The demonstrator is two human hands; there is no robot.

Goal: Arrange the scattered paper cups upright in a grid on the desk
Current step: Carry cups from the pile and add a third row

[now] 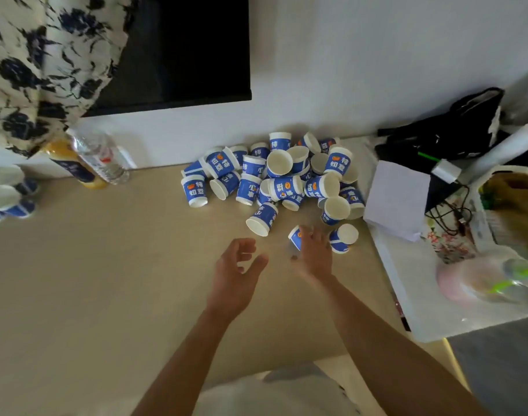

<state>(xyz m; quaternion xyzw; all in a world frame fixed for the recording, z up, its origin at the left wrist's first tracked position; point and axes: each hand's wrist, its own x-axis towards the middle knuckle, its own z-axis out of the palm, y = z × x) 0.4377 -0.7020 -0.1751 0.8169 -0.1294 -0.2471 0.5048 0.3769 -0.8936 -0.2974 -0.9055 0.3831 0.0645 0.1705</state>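
1. A cup cluster (4, 193) in blue and white is sitting at the far left edge of the counter (106, 280). The frame is partly cutting it off, and it is lying well apart from both hands.
2. Just right of it, an orange bottle (73, 163) and a clear bottle (102, 159) are sitting by the wall, below a flower-patterned curtain (40, 64).
3. The main cup pile (274, 172) is heaped against the wall at centre. Most cups are lying on their sides, several are resting on others, and a few are standing mouth-down. The whole pile is lying beyond both hands.
4. The left hand (235, 274) is hovering over bare counter with its fingers spread and loosely curved, holding nothing. A tipped cup (262, 219) is lying on its side just beyond its fingertips, slightly to the right, with its mouth facing the person.
5. The right hand (315, 253) is reaching over a stray cup (295, 235) at the near edge of the pile, and its fingers are covering that cup's right part. The hand is blurred, so I cannot tell whether it is gripping.
6. A side cup (343, 237) is lying on its side just right of the right hand.
7. At the right end, a paper sheet (397, 199) is lying beside the pile, and a black bag (454, 127) is slumping against the wall behind it.
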